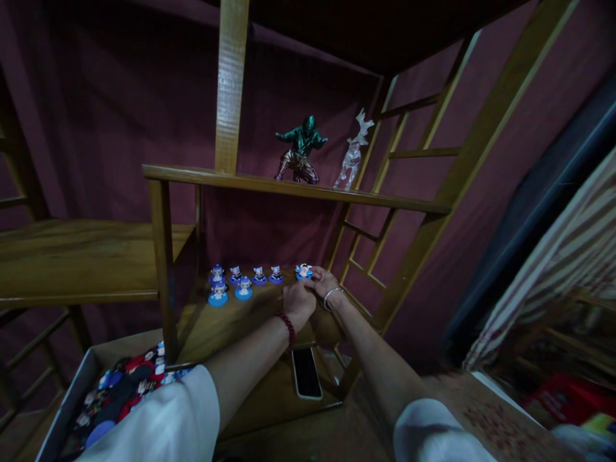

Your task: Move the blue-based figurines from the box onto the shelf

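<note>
Both my arms reach onto a lower wooden shelf (226,321). My right hand (323,283), with a silver bracelet, pinches a small figurine on a blue base (303,271) at the right end of a row. My left hand (299,301), with a red bead bracelet at the wrist, is curled closed right beside it; what it holds is hidden. Several more small figurines on blue bases (243,288) stand in two rows to the left.
A black phone (307,372) lies on the shelf's front. An open box of more small toys (120,385) sits at the lower left. On the upper shelf (298,187) stand a green hooded figure (301,149) and a clear deer figure (355,151). A striped cloth (553,276) hangs at the right.
</note>
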Available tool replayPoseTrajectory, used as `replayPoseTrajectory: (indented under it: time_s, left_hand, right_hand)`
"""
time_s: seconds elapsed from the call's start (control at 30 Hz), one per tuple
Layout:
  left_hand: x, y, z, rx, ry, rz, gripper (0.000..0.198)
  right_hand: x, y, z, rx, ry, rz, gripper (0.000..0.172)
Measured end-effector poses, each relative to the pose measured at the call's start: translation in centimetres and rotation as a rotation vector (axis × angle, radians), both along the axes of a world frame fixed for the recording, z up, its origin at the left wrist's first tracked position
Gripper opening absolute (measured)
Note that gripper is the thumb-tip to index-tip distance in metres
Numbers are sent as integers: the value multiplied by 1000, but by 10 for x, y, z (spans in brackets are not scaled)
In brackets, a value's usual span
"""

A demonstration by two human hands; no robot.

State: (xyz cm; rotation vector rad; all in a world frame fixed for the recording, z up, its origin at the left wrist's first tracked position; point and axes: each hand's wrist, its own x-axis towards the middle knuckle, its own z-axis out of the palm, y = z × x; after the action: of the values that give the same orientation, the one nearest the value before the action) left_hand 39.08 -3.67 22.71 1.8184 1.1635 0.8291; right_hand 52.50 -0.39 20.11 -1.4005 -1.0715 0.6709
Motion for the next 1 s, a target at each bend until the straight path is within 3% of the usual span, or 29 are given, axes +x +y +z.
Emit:
replayPoseTrajectory:
  time_s: [0.4,0.63,1.0]
  left_hand:
    - [-1,9,-2,255,278,-105,36]
    - [2,11,-4,284,333,-96,36]
    - [6,15,-8,313,383,-97,36]
  right_hand:
    - [5,10,-3,-41,-71,3,41]
    - [4,11,-6,-11,-20,50,41]
    - [15,18,-17,1,-118,25,36]
